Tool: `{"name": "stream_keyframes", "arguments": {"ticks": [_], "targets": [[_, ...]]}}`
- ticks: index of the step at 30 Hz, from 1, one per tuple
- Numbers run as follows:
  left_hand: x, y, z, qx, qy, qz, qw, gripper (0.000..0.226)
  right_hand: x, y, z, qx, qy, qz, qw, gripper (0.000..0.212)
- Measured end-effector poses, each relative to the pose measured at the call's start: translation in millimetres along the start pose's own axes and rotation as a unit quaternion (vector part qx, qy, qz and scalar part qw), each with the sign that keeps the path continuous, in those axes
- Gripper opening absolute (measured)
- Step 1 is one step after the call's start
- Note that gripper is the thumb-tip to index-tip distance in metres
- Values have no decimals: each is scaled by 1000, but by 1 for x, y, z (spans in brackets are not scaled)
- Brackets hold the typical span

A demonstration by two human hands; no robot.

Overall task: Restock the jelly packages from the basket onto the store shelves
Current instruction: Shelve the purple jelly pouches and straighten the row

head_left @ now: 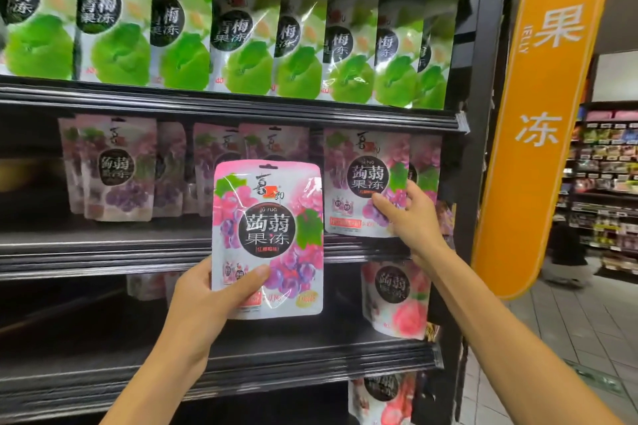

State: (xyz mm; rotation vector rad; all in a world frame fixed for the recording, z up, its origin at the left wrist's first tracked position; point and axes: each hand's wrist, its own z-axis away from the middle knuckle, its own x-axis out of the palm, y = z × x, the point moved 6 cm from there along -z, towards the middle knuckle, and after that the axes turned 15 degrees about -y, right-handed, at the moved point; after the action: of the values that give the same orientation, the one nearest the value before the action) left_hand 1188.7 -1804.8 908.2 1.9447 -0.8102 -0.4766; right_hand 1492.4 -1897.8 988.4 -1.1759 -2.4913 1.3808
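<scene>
My left hand [210,293] grips a pink-and-purple grape jelly package [269,231] by its lower left corner, holding it upright in front of the middle shelf [103,252]. My right hand [411,214] pinches the lower right corner of another grape jelly package [362,179], which stands at the right end of that shelf. More grape packages [117,166] stand further back on the same shelf. The basket is out of view.
Green plum jelly packages [241,41] fill the shelf above. Peach jelly packages [397,297] stand at the right of the lower shelves. An orange hanging sign [538,114] juts out beside the black shelf upright [483,114]. An aisle with tiled floor [569,338] lies to the right.
</scene>
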Motion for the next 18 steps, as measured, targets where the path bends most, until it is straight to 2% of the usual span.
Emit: {"name": "stream_keyframes", "arguments": {"ticks": [5,8,11,18], "targets": [[4,-4,-2,7,-3,14,1000,48,-13,4,5,25,-20,58,998,35],[9,-7,-1,3,-13,13,1000,45,-19,7,11,32,-36,66,997,53],[14,-10,-1,-3,-22,15,1000,47,-27,5,16,27,-26,108,993,40],[18,-11,2,-14,-25,23,999,47,-23,-1,17,34,0,131,991,50]]}}
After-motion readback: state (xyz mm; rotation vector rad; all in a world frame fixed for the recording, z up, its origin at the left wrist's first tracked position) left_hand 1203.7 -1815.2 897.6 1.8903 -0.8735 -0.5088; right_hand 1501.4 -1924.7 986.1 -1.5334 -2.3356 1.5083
